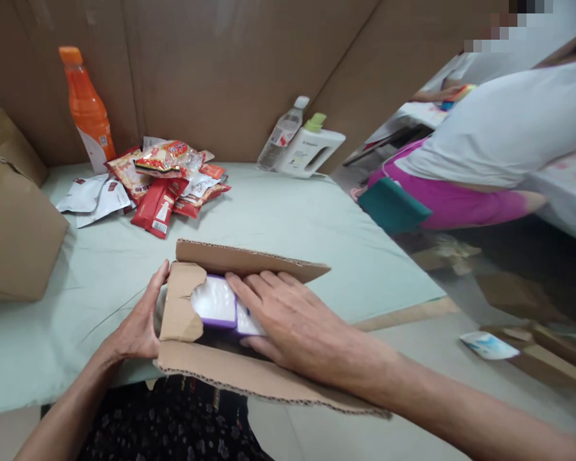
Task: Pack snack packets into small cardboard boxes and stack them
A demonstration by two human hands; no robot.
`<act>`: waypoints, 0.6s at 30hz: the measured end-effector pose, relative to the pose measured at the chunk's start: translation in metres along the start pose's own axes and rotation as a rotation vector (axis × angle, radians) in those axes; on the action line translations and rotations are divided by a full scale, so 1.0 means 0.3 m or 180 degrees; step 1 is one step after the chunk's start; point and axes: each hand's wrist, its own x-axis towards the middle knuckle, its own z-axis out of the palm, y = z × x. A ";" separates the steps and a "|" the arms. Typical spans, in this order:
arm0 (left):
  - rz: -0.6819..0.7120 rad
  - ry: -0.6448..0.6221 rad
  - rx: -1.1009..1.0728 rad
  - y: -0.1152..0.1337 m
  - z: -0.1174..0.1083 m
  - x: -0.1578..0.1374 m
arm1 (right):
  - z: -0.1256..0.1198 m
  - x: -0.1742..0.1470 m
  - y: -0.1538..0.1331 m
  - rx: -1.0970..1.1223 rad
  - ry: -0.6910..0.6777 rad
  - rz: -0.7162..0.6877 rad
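An open cardboard box [182, 301] lies near the table's front edge, its long flaps folded outward. Around its left end, my left hand [141, 320] is closed, the fingers partly hidden behind the cardboard. Inside sit white-and-purple plastic-wrapped packs; the left pack [214, 301] shows plainly. My right hand [288, 314] reaches into the box over a second white-and-purple pack [248, 322], with fingers along its far side and thumb on the near side. Much of that pack is hidden under the palm.
Snack packets [160, 198] lie piled at the back beside an orange drink bottle [87, 112]. A water bottle [284, 134] and a white jug [312, 150] lean against the cardboard wall. Another carton [19, 224] stands at left. A person [499, 128] sits at right; cartons lie on the floor.
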 end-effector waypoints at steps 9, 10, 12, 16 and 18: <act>0.0211 -0.0162 0.0331 0.018 -0.017 0.006 | -0.010 0.005 -0.010 0.0291 -0.0251 -0.0213; 0.0268 -0.0153 0.0359 0.021 -0.018 0.008 | -0.026 0.009 -0.011 0.0355 -0.0314 -0.0256; 0.0333 -0.0122 0.0439 0.029 -0.019 0.011 | -0.070 0.012 -0.005 0.0479 -0.0204 -0.0351; 0.0254 -0.0108 0.0594 0.053 -0.036 0.018 | -0.196 -0.031 0.052 0.0806 0.0776 -0.0099; 0.0200 -0.0091 0.0574 0.060 -0.059 0.010 | -0.266 -0.061 0.102 0.1203 0.1126 0.0721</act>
